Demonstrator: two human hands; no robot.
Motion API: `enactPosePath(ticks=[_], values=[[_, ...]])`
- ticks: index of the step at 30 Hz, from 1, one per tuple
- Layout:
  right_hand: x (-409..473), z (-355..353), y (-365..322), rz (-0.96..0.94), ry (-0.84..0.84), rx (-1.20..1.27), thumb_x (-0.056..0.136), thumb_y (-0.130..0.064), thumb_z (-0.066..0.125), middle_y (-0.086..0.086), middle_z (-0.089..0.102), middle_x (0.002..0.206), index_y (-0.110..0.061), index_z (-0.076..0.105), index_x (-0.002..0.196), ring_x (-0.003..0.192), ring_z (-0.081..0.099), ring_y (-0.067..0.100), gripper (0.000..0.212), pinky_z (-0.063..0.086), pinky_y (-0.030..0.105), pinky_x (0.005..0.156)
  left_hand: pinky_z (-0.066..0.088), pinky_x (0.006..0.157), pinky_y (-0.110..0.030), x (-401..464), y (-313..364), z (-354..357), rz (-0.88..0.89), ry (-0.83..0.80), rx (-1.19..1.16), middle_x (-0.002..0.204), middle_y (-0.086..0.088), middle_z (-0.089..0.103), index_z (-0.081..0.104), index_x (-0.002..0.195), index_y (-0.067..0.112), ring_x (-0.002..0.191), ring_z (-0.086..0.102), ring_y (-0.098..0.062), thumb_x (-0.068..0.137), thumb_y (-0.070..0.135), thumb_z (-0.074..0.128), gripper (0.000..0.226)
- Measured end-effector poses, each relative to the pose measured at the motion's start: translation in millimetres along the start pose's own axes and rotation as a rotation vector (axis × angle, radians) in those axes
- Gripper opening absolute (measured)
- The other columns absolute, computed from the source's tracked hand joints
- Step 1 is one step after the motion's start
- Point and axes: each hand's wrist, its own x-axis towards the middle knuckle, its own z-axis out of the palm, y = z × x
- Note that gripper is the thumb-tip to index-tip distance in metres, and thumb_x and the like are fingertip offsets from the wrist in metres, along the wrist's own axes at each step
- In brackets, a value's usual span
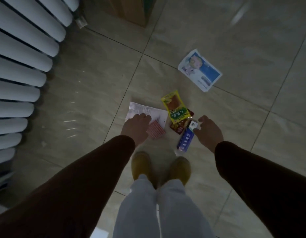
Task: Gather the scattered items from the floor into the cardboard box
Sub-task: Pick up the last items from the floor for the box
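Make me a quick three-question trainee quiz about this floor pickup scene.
1. True or false: the flyer lies apart from the other items.
2. Which item is nearest the right hand? A) yellow packet B) blue box C) flyer
3. Fill in: the left hand is over the white ____.

Key: 1 true; 2 B; 3 paper.

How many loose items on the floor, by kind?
Paper sheets: 2, the white printed sheet and the blue-and-white leaflet
Snack packets: 3, the yellow-green packet, the dark red packet and the pink striped pack
Boxes: 1, the blue-and-white box
Total: 6
The cardboard box is not counted.
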Motion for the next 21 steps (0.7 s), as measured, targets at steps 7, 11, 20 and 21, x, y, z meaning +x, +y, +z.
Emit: enactPosePath(ticks=[7,11,20,21], values=[[60,83,56,0.174,-0.015,0.045,0.094,-0.026,0.069,0.02,0.058,0.132,-0.004,0.043,0.135,0.116,0.061,0.037,0.052,0.043,0.032,0.082,0.046,0.084,-0.037,85,4,96,0.185,-0.032,0.194,0.128,-0.006,0.052,0.046,0.137,0.018,0.113,0.053,-0.026,0.092,0.021,0.058,0.047],[97,130,71,0.253,-0.037,0.172,0.088,-0.04,0.074,0.016,0.06,0.129,-0.008,0.038,0.138,0.114,0.063,0.036,0.07,0.053,0.041,0.092,0.042,0.085,-0.038,132,1,142,0.282,-0.049,0.334,0.135,-0.008,0.047,0.046,0.138,0.018,0.117,0.05,-0.028,0.092,0.017,0.055,0.047],[122,178,90,0.49,0.122,0.532,0.088,-0.033,0.075,0.017,0.058,0.129,-0.013,0.037,0.131,0.111,0.064,0.038,0.061,0.056,0.049,0.092,0.042,0.089,-0.041,159,-15,184,0.517,-0.115,0.44,0.109,-0.007,0.064,0.058,0.117,0.017,0.102,0.06,-0.029,0.095,0.024,0.051,0.024],[116,173,87,0.483,0.167,0.558,0.089,-0.033,0.074,0.017,0.059,0.129,-0.014,0.037,0.129,0.108,0.064,0.037,0.058,0.057,0.047,0.088,0.045,0.087,-0.039,155,-16,177,0.445,-0.172,0.249,0.108,-0.007,0.066,0.057,0.118,0.018,0.101,0.063,-0.028,0.098,0.029,0.048,0.024]])
